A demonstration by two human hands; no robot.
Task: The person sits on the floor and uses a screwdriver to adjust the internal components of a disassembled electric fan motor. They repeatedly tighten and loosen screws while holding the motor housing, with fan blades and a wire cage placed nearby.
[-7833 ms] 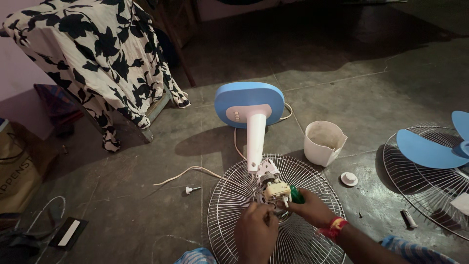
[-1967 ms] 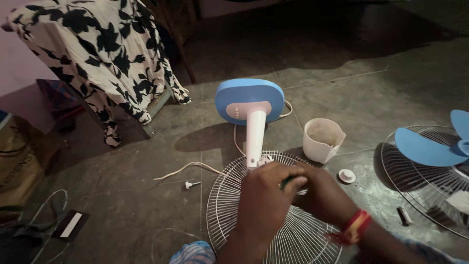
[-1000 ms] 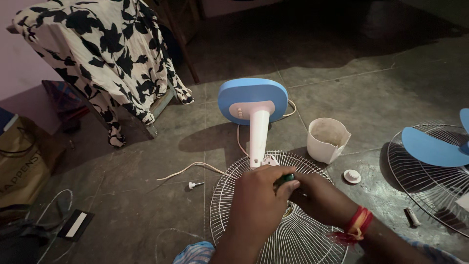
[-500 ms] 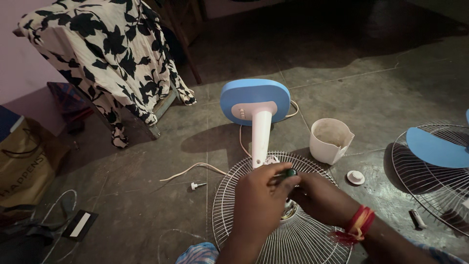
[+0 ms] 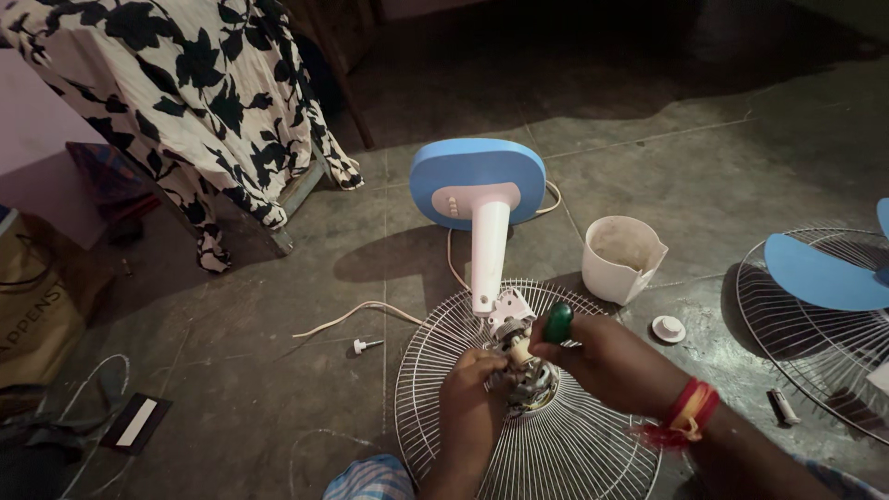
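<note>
Fan motor (image 5: 526, 375) sits at hub of wire fan guard (image 5: 556, 454), just below white stem. Left hand (image 5: 470, 393) fingers pinch motor side. Right hand (image 5: 607, 356) curled round green-handled screwdriver (image 5: 557, 323). Risk: tip slips, motor tilts, loose white screw (image 5: 366, 346) left of guard kicked away.

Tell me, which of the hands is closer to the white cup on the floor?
The right hand. It sits just below and left of the white cup, holding a green-handled tool. The left hand is farther left, on the fan motor.
</note>
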